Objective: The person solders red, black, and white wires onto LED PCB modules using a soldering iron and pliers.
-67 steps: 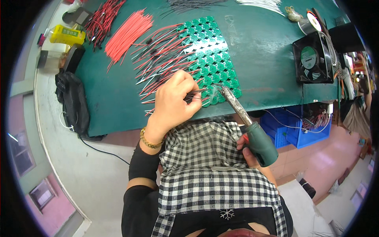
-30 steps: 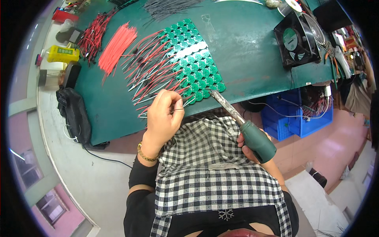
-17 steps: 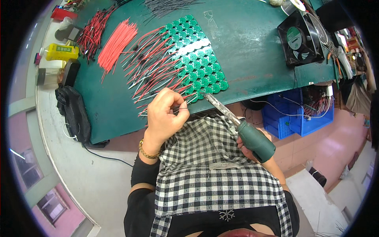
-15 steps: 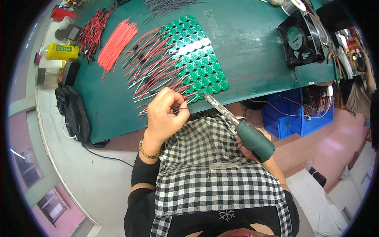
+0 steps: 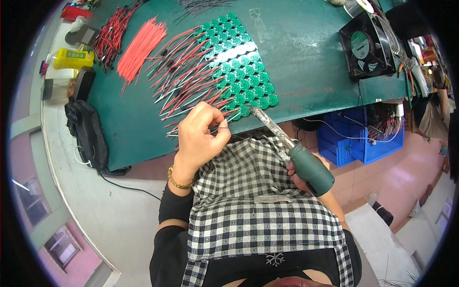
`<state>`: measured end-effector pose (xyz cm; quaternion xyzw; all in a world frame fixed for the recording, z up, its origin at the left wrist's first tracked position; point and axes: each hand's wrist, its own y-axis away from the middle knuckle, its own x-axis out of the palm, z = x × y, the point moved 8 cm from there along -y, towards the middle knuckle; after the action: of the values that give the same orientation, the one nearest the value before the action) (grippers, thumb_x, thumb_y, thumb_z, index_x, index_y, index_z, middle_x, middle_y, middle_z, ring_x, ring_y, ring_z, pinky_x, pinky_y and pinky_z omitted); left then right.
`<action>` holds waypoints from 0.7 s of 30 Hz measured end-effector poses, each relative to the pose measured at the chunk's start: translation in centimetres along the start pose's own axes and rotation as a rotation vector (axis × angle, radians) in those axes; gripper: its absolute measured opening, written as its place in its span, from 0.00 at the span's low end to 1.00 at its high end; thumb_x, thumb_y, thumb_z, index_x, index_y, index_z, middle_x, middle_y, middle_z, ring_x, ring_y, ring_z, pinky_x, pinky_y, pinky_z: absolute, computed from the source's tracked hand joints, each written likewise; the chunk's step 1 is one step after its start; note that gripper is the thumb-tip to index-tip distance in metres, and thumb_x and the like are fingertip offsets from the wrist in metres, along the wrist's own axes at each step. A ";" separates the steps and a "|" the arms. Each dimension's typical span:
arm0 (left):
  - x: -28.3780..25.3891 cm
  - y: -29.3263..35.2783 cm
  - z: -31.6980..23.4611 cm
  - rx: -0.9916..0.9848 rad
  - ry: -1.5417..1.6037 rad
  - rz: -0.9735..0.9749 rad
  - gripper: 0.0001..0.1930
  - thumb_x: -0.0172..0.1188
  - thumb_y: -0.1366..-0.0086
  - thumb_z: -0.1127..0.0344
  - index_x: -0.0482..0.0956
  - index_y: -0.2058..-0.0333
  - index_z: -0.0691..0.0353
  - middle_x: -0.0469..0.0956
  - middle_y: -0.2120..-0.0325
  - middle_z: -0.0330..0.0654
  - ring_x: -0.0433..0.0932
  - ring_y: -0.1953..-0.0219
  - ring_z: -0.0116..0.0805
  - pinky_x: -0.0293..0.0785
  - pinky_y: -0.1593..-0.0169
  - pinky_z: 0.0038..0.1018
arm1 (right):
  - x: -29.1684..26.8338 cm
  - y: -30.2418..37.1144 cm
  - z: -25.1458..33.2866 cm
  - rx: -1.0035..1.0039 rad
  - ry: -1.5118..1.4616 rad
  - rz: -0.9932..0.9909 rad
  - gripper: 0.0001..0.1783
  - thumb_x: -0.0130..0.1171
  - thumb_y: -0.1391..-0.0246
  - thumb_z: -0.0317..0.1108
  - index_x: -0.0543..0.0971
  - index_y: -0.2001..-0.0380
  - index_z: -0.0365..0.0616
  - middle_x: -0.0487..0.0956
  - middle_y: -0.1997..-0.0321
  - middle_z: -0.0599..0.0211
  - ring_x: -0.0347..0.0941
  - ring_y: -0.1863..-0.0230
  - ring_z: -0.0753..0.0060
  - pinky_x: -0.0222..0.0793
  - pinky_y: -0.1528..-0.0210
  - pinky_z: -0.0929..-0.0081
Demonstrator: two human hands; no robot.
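My left hand (image 5: 202,131) pinches a thin black wire (image 5: 223,127) between thumb and forefinger, beside the near end of a panel of round green circuit boards (image 5: 244,87). Red, black and white wires (image 5: 184,79) run leftward from many of these boards. My right hand (image 5: 299,178) is wrapped round the dark green handle of a soldering iron (image 5: 311,170). Its grey, crusted metal shaft points up and left, with the tip at the panel's near edge. Whether the tip touches a board, I cannot tell.
Left of the panel lie a bundle of red wires (image 5: 142,49) and a heap of red and black wires (image 5: 113,36). A black fan (image 5: 366,51) stands at the right. Below the table edge are blue crates (image 5: 356,138). A yellow bottle (image 5: 71,59) sits at far left.
The soldering iron's tip has shifted slightly up and to the right along the panel's near edge. My left hand keeps its pinch in nearly the same place.
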<state>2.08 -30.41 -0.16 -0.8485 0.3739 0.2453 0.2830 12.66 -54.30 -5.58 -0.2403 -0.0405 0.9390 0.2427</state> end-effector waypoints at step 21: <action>0.1 0.1 0.0 0.032 -0.038 0.007 0.07 0.60 0.55 0.79 0.71 0.78 0.62 0.69 0.81 0.37 0.66 0.82 0.25 0.59 0.80 0.20 | -0.3 1.2 -1.7 0.163 -0.059 0.000 0.14 0.63 0.55 0.29 0.77 0.63 0.35 0.80 0.69 0.65 0.76 0.71 0.78 0.73 0.67 0.81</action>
<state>2.07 -30.56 -0.26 -0.8377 0.3753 0.2565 0.3026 13.18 -55.55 -7.12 -0.1919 0.0290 0.9458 0.2605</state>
